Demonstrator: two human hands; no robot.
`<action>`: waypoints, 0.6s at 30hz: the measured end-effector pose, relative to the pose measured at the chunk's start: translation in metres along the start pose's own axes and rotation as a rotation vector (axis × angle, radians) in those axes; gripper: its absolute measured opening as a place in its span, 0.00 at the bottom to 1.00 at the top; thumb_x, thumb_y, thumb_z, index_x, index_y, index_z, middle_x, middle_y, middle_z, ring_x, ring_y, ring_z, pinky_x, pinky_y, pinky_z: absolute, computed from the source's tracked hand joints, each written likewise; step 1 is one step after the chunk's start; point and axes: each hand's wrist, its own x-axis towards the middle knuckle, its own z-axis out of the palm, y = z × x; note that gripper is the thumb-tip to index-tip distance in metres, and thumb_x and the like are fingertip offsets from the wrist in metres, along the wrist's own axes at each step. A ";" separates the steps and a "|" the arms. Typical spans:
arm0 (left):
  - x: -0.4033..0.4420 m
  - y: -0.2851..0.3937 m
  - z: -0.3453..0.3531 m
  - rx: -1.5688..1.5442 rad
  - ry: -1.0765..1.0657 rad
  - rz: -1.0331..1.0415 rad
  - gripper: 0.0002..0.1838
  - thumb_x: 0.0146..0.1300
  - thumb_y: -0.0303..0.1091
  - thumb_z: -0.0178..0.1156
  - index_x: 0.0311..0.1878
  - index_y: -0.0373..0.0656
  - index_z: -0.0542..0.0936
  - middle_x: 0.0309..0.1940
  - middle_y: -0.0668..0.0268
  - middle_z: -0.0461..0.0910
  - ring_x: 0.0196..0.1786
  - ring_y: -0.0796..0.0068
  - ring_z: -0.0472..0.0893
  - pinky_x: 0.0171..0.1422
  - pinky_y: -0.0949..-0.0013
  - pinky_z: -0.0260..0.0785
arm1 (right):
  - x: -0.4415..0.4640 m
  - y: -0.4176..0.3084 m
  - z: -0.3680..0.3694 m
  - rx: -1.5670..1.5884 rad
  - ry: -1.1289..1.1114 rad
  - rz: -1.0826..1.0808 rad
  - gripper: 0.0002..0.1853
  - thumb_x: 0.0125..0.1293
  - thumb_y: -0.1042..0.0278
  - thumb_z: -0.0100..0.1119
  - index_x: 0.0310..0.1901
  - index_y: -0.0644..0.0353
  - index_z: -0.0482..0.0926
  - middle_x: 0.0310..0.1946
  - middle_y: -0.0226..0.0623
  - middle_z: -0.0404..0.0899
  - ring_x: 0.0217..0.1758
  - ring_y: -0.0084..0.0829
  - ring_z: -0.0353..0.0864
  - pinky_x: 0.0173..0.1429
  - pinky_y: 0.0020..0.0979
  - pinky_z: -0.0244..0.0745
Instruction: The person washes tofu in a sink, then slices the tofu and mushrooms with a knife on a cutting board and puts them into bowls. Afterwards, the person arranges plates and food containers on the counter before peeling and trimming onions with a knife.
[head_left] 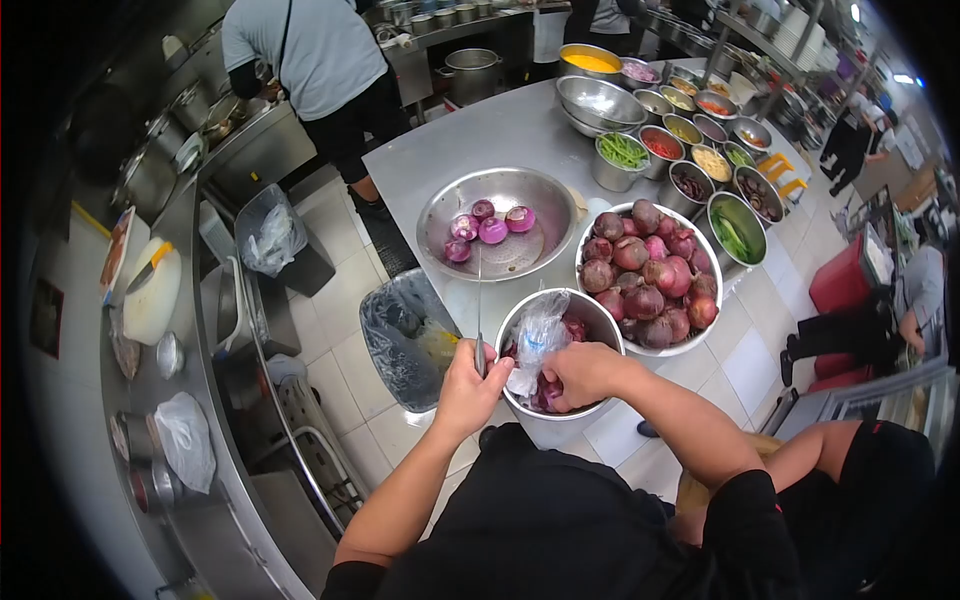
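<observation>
My left hand (pixel 471 385) is closed around the handle of a knife (pixel 480 310), its blade pointing up and away from me. In front of me stands a metal pot (pixel 508 392) with red onion peels (pixel 575 328) and a crumpled clear plastic bag (pixel 540 330) in it. My right hand (pixel 590 374) reaches into this pot, fingers curled down beside the bag; what they grip is hidden. Behind the pot, a wide steel bowl (pixel 440 190) holds several peeled red onions (pixel 492 230). To the right, a large bowl is heaped with unpeeled red onions (pixel 650 270).
A bin lined with clear plastic (pixel 385 330) stands left of the pot. Several metal containers of cut vegetables (pixel 660 145) crowd the table's right side. Beyond the table is a person in a grey shirt (pixel 305 65); another person's black sleeve (pixel 880 480) is close at my right.
</observation>
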 end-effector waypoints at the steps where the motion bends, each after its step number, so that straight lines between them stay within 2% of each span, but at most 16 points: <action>1: -0.001 0.003 -0.003 0.003 -0.019 -0.016 0.17 0.63 0.38 0.66 0.42 0.36 0.71 0.29 0.62 0.76 0.32 0.72 0.77 0.39 0.65 0.72 | -0.001 -0.001 0.002 0.011 0.024 0.013 0.27 0.46 0.52 0.72 0.47 0.58 0.83 0.36 0.44 0.86 0.43 0.45 0.86 0.49 0.42 0.80; 2: 0.000 0.008 -0.005 0.002 -0.039 -0.025 0.17 0.63 0.38 0.66 0.43 0.36 0.71 0.29 0.61 0.77 0.32 0.71 0.78 0.40 0.65 0.72 | -0.005 -0.002 0.002 0.019 0.093 0.020 0.21 0.48 0.52 0.69 0.41 0.58 0.85 0.34 0.45 0.86 0.42 0.46 0.86 0.47 0.43 0.81; 3: 0.000 0.011 -0.005 -0.002 -0.057 -0.034 0.18 0.63 0.39 0.66 0.43 0.35 0.71 0.29 0.61 0.77 0.33 0.70 0.78 0.40 0.64 0.72 | -0.008 -0.003 -0.002 0.039 0.109 0.019 0.22 0.48 0.52 0.69 0.42 0.58 0.85 0.34 0.45 0.86 0.42 0.46 0.86 0.47 0.43 0.81; 6: 0.010 -0.008 -0.008 0.082 -0.052 0.116 0.17 0.65 0.40 0.65 0.43 0.36 0.72 0.30 0.59 0.79 0.31 0.67 0.79 0.39 0.63 0.72 | -0.022 0.000 -0.012 0.109 0.139 0.033 0.25 0.48 0.52 0.70 0.47 0.58 0.85 0.37 0.45 0.86 0.40 0.44 0.86 0.48 0.40 0.81; 9: 0.002 0.008 -0.024 0.200 0.046 0.254 0.17 0.67 0.42 0.63 0.43 0.37 0.73 0.29 0.59 0.80 0.31 0.64 0.81 0.39 0.61 0.72 | -0.051 0.014 -0.027 0.390 0.326 -0.102 0.24 0.50 0.55 0.71 0.47 0.59 0.85 0.36 0.42 0.86 0.38 0.38 0.86 0.46 0.36 0.80; 10: -0.002 0.012 -0.030 0.211 0.034 0.252 0.16 0.67 0.41 0.63 0.45 0.37 0.74 0.29 0.59 0.81 0.31 0.66 0.81 0.39 0.62 0.73 | -0.063 0.013 -0.034 0.605 0.291 -0.066 0.21 0.53 0.58 0.72 0.47 0.60 0.84 0.33 0.37 0.85 0.37 0.28 0.85 0.44 0.31 0.79; 11: -0.007 0.014 -0.035 0.221 0.023 0.245 0.16 0.68 0.41 0.62 0.46 0.37 0.75 0.28 0.59 0.81 0.31 0.67 0.82 0.39 0.63 0.73 | -0.064 0.022 -0.032 0.759 0.269 -0.101 0.20 0.59 0.62 0.71 0.51 0.62 0.81 0.35 0.33 0.84 0.40 0.21 0.83 0.46 0.27 0.79; 13: -0.010 0.032 -0.039 0.199 -0.033 0.220 0.16 0.70 0.41 0.60 0.50 0.37 0.76 0.27 0.59 0.81 0.32 0.68 0.83 0.38 0.66 0.74 | -0.055 0.036 -0.012 1.237 0.407 -0.370 0.19 0.63 0.67 0.68 0.53 0.63 0.77 0.40 0.33 0.83 0.42 0.21 0.83 0.50 0.26 0.79; 14: -0.015 0.043 -0.038 0.166 -0.079 0.200 0.16 0.70 0.40 0.60 0.52 0.36 0.77 0.27 0.59 0.82 0.33 0.68 0.84 0.38 0.67 0.74 | -0.053 0.045 -0.006 1.377 0.370 -0.393 0.19 0.66 0.71 0.65 0.56 0.61 0.72 0.45 0.33 0.81 0.46 0.23 0.82 0.53 0.29 0.80; 15: -0.020 0.050 -0.035 0.131 -0.122 0.169 0.17 0.71 0.39 0.59 0.54 0.36 0.77 0.27 0.59 0.82 0.33 0.68 0.85 0.38 0.68 0.74 | -0.050 0.045 -0.003 1.501 0.390 -0.431 0.19 0.66 0.71 0.65 0.56 0.61 0.71 0.46 0.34 0.81 0.47 0.24 0.82 0.52 0.30 0.80; 17: -0.020 0.054 -0.025 0.138 -0.137 0.272 0.19 0.72 0.37 0.57 0.59 0.34 0.76 0.33 0.56 0.84 0.34 0.67 0.86 0.39 0.69 0.75 | -0.042 0.040 0.006 1.760 0.407 -0.489 0.19 0.66 0.72 0.64 0.56 0.60 0.70 0.47 0.34 0.81 0.49 0.25 0.82 0.52 0.32 0.81; 18: -0.019 0.053 -0.020 0.150 -0.131 0.331 0.19 0.72 0.36 0.57 0.60 0.34 0.75 0.35 0.55 0.85 0.35 0.65 0.86 0.40 0.68 0.76 | -0.039 0.039 0.009 1.795 0.406 -0.501 0.23 0.67 0.73 0.64 0.61 0.61 0.68 0.49 0.35 0.80 0.51 0.28 0.82 0.53 0.33 0.82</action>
